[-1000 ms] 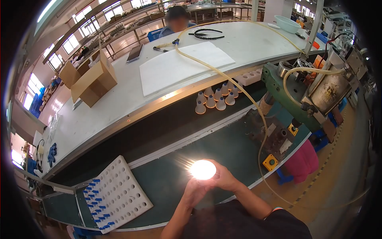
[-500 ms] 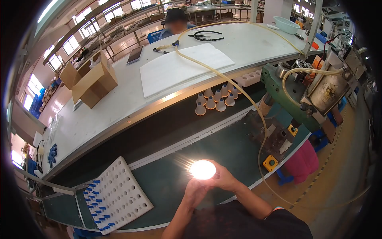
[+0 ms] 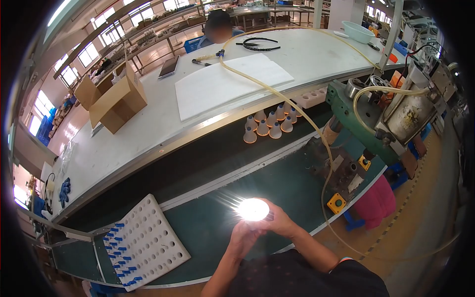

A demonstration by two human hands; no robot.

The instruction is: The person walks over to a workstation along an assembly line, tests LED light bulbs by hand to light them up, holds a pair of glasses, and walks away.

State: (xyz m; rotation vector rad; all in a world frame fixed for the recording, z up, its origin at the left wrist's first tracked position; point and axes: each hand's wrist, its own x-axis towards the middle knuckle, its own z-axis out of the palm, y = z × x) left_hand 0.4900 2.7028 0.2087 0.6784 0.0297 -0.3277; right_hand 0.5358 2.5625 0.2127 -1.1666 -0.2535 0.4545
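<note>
A brightly glowing light bulb (image 3: 253, 209) is held in front of my body, above the green bench surface. My left hand (image 3: 243, 236) has its fingers closed around the lower part of the bulb. From the other side, my right hand (image 3: 278, 221) grips it with wrapped fingers. Glare washes out the bulb's face, and my hands hide its base. To the left of my hands lies a white foam tray (image 3: 148, 232) full of round holes, with several small blue-and-white pieces (image 3: 120, 257) standing along its left side.
Several bulbs (image 3: 275, 130) stand beneath the white table's edge. At right is a green press machine (image 3: 358, 119) with yellow button boxes (image 3: 336, 203). A yellowish hose (image 3: 297, 106) crosses the table and bench. A carton (image 3: 118, 104) and white foam sheet (image 3: 222, 89) lie on the table. Another person (image 3: 217, 29) sits beyond.
The bulb's light looks whiter now, with sharper rays, where it was warmer before. My hands keep nearly the same place and hold.
</note>
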